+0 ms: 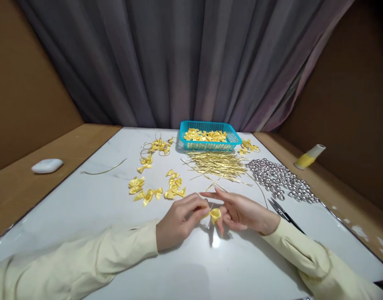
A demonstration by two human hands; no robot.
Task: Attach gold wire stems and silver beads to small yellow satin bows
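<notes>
My left hand is closed, thumb and fingertips pinching a small yellow satin bow above the tabletop. A tiny shiny bead shows at its fingertips, and a thin strand runs up from the bow. My right hand is beside the bow, its fingers apart, one stretched toward my left hand and others curled lower down near the bow. Whether any strand lies between its fingers, I cannot tell. Just beyond both hands lies a pile of gold ties. Several loose yellow bows lie to the left.
A turquoise basket of yellow bows stands at the back. Silver beads spread on the right, with black scissors near my right wrist. Bows with looped cords lie back left. A white case and a yellow-white tube sit at the sides.
</notes>
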